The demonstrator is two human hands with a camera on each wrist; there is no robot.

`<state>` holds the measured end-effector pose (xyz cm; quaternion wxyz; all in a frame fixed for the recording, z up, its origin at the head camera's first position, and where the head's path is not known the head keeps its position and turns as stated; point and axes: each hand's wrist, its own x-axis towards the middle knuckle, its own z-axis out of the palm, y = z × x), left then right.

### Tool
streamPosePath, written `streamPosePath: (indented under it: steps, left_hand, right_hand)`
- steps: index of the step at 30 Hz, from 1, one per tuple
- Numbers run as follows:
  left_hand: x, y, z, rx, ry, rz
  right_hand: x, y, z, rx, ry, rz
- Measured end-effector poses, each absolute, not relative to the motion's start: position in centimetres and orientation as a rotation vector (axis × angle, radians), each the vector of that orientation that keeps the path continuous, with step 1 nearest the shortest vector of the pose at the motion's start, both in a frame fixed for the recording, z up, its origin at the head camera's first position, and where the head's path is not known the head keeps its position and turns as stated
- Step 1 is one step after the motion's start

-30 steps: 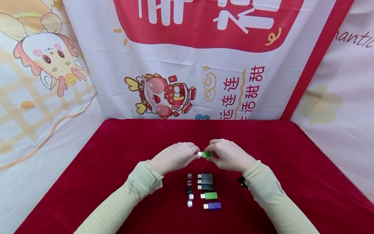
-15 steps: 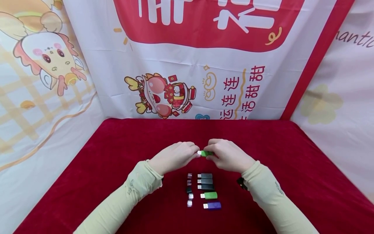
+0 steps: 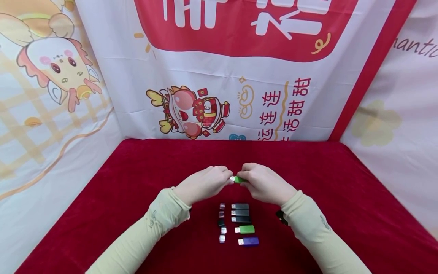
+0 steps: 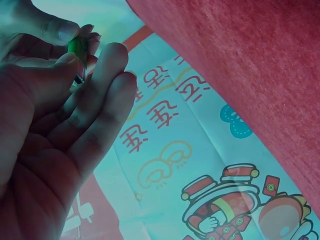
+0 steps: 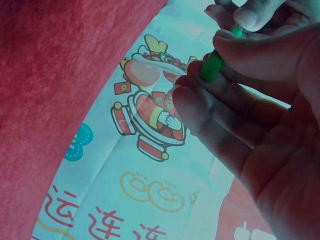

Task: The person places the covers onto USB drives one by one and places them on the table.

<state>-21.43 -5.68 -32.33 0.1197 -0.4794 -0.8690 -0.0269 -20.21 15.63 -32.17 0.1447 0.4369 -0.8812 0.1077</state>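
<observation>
Raised over the red cloth in the head view, a green USB flash drive [image 3: 237,179] spans the gap between the two hands. My right hand [image 3: 268,183] pinches its green body between thumb and fingers, covering much of it. At the pale plug end, the thumb and fingertips of my left hand [image 3: 205,185] pinch the drive; I cannot tell whether they hold the bare plug or a clear cap. The right wrist view shows the green body [image 5: 212,67] beneath the right thumb. In the left wrist view, the green drive [image 4: 77,47] sits between both thumbs.
Nearer the body lies a column of USB drives, plugs to the left: several grey to black ones [image 3: 241,212], a green drive [image 3: 247,229] and a purple drive [image 3: 251,241]. Left of them runs a column of small caps, mostly clear [image 3: 222,238], one black [image 3: 221,223]. Printed curtains surround the cloth.
My right hand has shifted slightly left with the green drive, and less of its body shows. My left hand has barely moved. The drives and caps on the cloth stay put.
</observation>
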Motion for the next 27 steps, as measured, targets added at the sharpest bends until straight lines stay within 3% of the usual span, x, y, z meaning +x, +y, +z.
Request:
streamPosePath:
  steps: [27]
  left_hand:
    - [-21.71,-5.92,-32.69,-1.349,-2.540,-0.161]
  right_hand:
    - [-20.78,16.28,-32.30,1.211,-2.642,0.448]
